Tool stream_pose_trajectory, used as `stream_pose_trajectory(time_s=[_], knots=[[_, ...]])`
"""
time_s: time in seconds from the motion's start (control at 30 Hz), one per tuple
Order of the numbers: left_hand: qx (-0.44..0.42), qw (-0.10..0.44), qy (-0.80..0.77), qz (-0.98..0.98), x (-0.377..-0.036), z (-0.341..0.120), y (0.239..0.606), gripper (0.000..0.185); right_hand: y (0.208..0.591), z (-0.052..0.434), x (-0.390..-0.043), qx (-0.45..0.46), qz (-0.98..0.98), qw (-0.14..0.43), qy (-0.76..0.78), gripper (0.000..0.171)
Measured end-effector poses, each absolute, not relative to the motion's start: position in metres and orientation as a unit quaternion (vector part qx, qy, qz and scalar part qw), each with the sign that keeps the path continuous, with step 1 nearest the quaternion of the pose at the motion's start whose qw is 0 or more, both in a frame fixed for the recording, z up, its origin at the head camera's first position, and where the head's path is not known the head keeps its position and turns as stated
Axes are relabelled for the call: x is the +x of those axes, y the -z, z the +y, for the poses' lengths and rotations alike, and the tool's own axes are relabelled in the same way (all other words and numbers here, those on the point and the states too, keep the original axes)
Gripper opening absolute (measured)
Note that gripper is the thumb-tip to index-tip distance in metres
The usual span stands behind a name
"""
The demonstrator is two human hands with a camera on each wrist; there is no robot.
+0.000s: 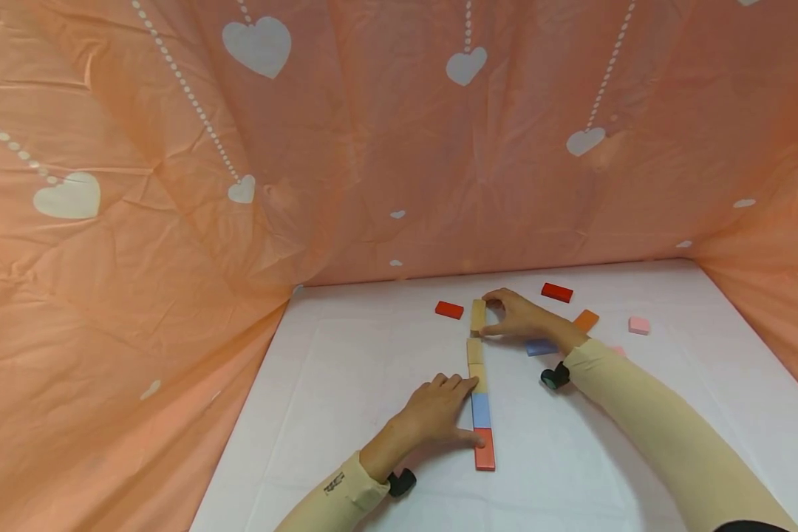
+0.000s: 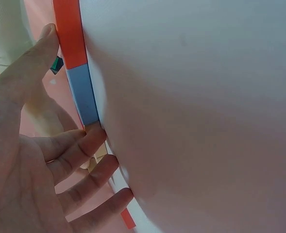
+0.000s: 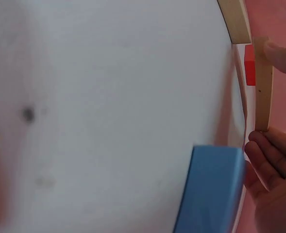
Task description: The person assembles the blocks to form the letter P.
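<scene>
A straight row of blocks runs away from me on the white table: a red block nearest, then a blue block, then two plain wooden blocks. My left hand spans the row from its left side. Its thumb touches the red block, and its extended fingers rest by a wooden block. Past the row's far end, my right hand pinches another wooden block end to end between thumb and fingers. A small gap separates that block from the row in the head view.
One red block lies left of the held block, another red block to the back right. Around the right forearm are an orange block, a blue block and a pink block. Behind the table hangs an orange curtain.
</scene>
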State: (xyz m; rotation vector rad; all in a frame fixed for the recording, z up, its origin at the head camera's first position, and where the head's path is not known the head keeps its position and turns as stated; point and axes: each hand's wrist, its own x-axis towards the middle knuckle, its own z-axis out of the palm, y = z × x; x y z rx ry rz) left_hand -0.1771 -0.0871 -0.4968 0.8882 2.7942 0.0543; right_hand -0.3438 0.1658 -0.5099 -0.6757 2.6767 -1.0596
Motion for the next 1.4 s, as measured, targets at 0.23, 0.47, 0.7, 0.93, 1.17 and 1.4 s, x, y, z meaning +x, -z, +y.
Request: stream_pose_trajectory(time_s=[0.23, 0.47, 0.7, 0.93, 1.17, 1.4], knots=[[0.301, 0.105, -0.021, 0.947, -0.177, -0.087, 0.497, 0.105, 0.508, 0.160, -0.344, -0.233, 0.900, 0.108, 0.351, 0.090], [0.299, 0.110, -0.022, 0.948, -0.177, -0.087, 0.497, 0.105, 0.505, 0.156, -0.343, -0.228, 0.900, 0.123, 0.351, 0.087], [0.297, 0.109, -0.022, 0.948, -0.177, -0.086, 0.496, 0.105, 0.505, 0.153, -0.344, -0.226, 0.903, 0.131, 0.342, 0.085], [0.296, 0.107, -0.015, 0.949, -0.177, -0.087, 0.497, 0.105, 0.506, 0.151, -0.345, -0.221, 0.904, 0.141, 0.339, 0.084], [0.299, 0.102, -0.017, 0.949, -0.177, -0.087, 0.498, 0.105, 0.507, 0.151, -0.346, -0.221, 0.906, 0.141, 0.332, 0.082], [0.300, 0.103, -0.016, 0.948, -0.178, -0.088, 0.498, 0.105, 0.507, 0.151, -0.346, -0.220, 0.906, 0.145, 0.331, 0.081]])
